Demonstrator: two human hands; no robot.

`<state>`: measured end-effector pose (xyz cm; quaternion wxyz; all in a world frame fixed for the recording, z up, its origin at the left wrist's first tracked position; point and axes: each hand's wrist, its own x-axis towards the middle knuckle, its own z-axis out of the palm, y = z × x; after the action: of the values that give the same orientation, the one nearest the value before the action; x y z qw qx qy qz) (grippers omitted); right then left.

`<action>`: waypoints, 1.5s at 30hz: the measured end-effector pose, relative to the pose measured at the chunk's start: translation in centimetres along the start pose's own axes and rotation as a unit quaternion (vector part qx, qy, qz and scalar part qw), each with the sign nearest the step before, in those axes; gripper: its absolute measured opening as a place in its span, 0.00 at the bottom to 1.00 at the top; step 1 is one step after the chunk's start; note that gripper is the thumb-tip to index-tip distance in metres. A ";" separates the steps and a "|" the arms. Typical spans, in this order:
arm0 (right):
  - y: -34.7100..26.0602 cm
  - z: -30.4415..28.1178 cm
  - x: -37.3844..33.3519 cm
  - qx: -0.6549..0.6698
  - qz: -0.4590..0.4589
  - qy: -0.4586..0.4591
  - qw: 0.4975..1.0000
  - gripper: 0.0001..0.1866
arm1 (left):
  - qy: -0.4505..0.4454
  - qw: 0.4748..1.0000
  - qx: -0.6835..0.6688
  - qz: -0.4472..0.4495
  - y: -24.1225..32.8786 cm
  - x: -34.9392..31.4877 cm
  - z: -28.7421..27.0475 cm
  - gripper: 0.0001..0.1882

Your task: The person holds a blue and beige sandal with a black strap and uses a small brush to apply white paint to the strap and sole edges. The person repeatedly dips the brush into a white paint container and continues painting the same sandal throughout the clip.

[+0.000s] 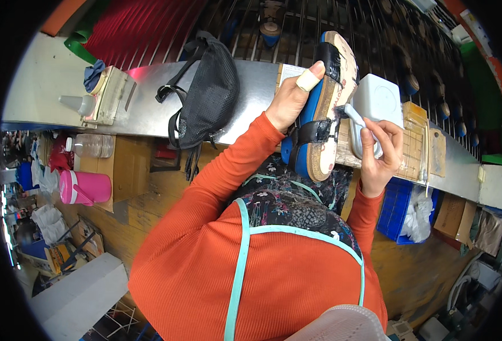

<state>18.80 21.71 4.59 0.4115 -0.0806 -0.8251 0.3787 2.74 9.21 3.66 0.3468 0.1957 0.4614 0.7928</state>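
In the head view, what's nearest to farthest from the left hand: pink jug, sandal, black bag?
1. Sandal, gripped by the left hand.
2. Black bag, on the counter, left of the hand.
3. Pink jug, lower at far left.

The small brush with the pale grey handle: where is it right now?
In the head view, right of centre, the brush is pinched in the person's right hand, its dark tip beside the black-strapped, cork-sided sandal in the left hand.

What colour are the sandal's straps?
The straps are black, showing best in the head view.
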 end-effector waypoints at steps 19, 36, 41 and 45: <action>-2.0 0.8 -3.9 -0.087 0.063 -0.055 0.993 0.12 | 0.149 0.981 0.120 0.034 -1.6 -0.1 -3.8 0.39; -0.9 1.1 -3.5 -0.072 0.029 -0.078 0.994 0.12 | 0.120 0.985 0.119 0.027 -1.8 0.6 -4.4 0.41; -0.8 0.3 -3.0 -0.086 -0.017 -0.097 0.991 0.12 | 0.125 0.987 0.104 -0.007 -1.7 1.4 -4.5 0.44; -0.9 -0.4 -2.4 -0.115 -0.065 -0.109 0.985 0.13 | 0.111 0.989 0.089 -0.034 -1.6 2.0 -4.1 0.46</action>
<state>20.81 20.22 3.88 0.3311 -0.0318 -0.9065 0.2601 -0.63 8.73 0.23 0.3016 0.1207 0.5724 0.7529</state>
